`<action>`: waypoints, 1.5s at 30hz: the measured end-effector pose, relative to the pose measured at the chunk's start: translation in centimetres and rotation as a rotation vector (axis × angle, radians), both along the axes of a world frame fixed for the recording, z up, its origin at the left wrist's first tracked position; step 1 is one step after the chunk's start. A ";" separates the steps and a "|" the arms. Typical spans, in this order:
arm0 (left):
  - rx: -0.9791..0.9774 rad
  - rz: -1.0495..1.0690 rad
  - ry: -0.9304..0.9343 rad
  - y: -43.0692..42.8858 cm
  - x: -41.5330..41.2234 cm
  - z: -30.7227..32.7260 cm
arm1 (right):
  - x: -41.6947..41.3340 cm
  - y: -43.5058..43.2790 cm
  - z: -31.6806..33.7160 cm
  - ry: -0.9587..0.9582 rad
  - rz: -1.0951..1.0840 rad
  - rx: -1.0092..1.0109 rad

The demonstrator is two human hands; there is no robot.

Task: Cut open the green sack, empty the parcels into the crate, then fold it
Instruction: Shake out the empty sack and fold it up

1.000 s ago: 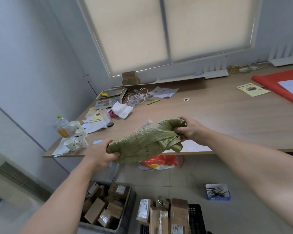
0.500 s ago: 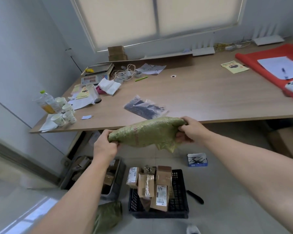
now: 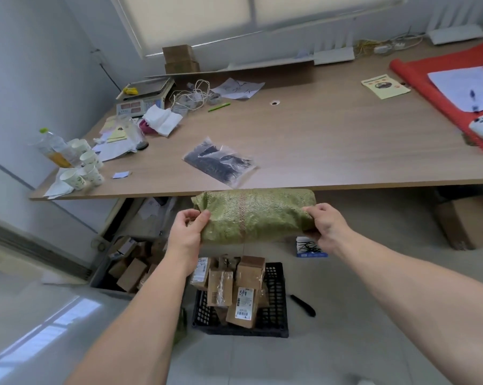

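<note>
The green woven sack (image 3: 255, 213) is folded into a flat oblong bundle and hangs in the air just below the table's front edge. My left hand (image 3: 188, 227) grips its left end and my right hand (image 3: 325, 225) grips its right end. Directly beneath, on the floor, stands a black plastic crate (image 3: 276, 304) filled with brown cardboard parcels (image 3: 237, 290) bearing white labels. A black-handled knife (image 3: 304, 305) lies on the floor to the right of the crate.
A long wooden table (image 3: 332, 140) carries a clear bag of dark items (image 3: 220, 161), paper cups (image 3: 81, 168), a scale (image 3: 143, 98) and a red mat (image 3: 443, 87). A grey bin of boxes (image 3: 129, 265) sits left of the crate, a small blue box (image 3: 309, 248) and a cardboard box (image 3: 468, 220) to the right.
The view has tilted downward, so the crate shows fully. Both hands have lowered the sack from above the table edge to below it and flattened it into a neater bundle.
</note>
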State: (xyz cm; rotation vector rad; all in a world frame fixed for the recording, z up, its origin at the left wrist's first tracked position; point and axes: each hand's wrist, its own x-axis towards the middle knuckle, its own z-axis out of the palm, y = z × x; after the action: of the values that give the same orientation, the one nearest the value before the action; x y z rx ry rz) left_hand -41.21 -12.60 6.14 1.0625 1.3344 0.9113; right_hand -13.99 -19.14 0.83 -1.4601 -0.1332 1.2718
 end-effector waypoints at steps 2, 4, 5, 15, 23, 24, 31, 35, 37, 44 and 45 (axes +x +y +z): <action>-0.042 0.081 -0.012 -0.1 1.8 -1.5 | 1.9 -0.4 -1.5 0.005 0.063 0.007; -0.167 0.113 -0.036 -0.6 2.9 -2.9 | 3.6 -1.0 -2.8 0.023 0.139 -0.023; -0.229 0.094 -0.032 -0.9 3.6 -3.5 | 4.5 -1.3 -3.4 0.011 0.180 -0.050; -0.393 -0.069 0.371 -3.6 8.6 -18.9 | 6.8 -6.8 -17.8 -0.161 0.261 -0.348; -0.446 -0.231 0.711 -7.8 11.6 -39.4 | 6.3 -12.3 -39.4 -0.319 0.165 -0.563; -0.448 -0.246 0.737 -8.2 12.1 -41.5 | 6.3 -13.0 -41.6 -0.325 0.181 -0.593; -0.491 -0.317 0.773 -13.1 15.0 -58.6 | 6.8 -18.9 -58.8 -0.413 0.212 -0.834; -0.547 -0.314 0.804 -14.1 15.4 -67.0 | 7.9 -18.3 -66.1 -0.463 0.310 -0.808; -0.559 -0.299 0.844 -13.8 15.3 -70.9 | 8.1 -17.6 -69.3 -0.512 0.366 -0.810; -0.545 -0.365 0.989 -12.5 16.2 -79.8 | 8.7 -16.0 -77.8 -0.606 0.486 -0.892; -0.534 -0.383 0.997 -12.5 16.5 -80.5 | 8.8 -15.9 -78.4 -0.610 0.495 -0.896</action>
State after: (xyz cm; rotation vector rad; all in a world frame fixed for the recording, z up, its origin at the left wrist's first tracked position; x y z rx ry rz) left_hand -24.76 -25.10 -74.36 1.3123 1.9153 -0.3479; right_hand -5.18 -34.99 -77.60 -2.7018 -0.3803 1.2833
